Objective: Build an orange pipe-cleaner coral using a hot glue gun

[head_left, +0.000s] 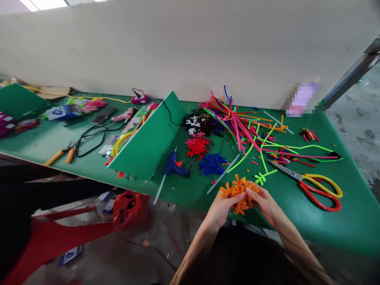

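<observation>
Both my hands hold an orange pipe-cleaner snowflake [238, 189] at the near edge of the green table [350, 225]. My left hand [221, 208] grips it from below and the left, fingers closed on it. My right hand [263, 200] pinches its right side. Just beyond it lie a small lime-green pipe-cleaner piece [261, 177], a blue snowflake [211, 163], a red snowflake [196, 145] and a white one [193, 122].
A heap of coloured pipe cleaners [237, 118] lies behind. Red-and-yellow scissors [314, 185] rest to the right, a blue glue gun [174, 166] to the left by a green divider [148, 140]. Orange pliers [61, 154] and cables lie beyond. A red bag [127, 208] hangs below.
</observation>
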{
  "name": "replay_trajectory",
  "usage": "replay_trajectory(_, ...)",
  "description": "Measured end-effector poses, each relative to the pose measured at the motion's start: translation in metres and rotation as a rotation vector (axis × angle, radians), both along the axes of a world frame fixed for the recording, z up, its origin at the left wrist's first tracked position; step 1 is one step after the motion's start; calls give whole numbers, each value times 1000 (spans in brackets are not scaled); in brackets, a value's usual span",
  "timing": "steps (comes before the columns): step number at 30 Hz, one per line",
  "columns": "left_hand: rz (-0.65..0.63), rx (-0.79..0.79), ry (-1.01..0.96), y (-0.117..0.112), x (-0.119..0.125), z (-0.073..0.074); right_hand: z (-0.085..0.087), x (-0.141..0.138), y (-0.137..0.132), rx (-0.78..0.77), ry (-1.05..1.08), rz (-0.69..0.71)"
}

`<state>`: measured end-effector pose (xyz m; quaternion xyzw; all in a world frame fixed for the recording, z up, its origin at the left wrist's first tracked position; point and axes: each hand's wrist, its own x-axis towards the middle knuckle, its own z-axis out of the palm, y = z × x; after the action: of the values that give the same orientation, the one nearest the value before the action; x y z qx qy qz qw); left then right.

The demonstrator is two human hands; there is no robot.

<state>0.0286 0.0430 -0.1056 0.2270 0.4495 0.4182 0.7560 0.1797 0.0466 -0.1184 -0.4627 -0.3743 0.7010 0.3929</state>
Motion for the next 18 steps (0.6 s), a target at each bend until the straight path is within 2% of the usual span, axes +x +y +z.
replay_trajectory(8, -110, 16, 30, 1, -8, -7, -11, -5, 1, 94, -163, -50)
replay_trajectory(13, -33, 65, 55, 0, -9, -10, -11, -7, -4, 83, -159, -46)
replay_trajectory(18, -27, 127, 89, -3, -5, -11, -13, -12, -10, 22, -61, -27)
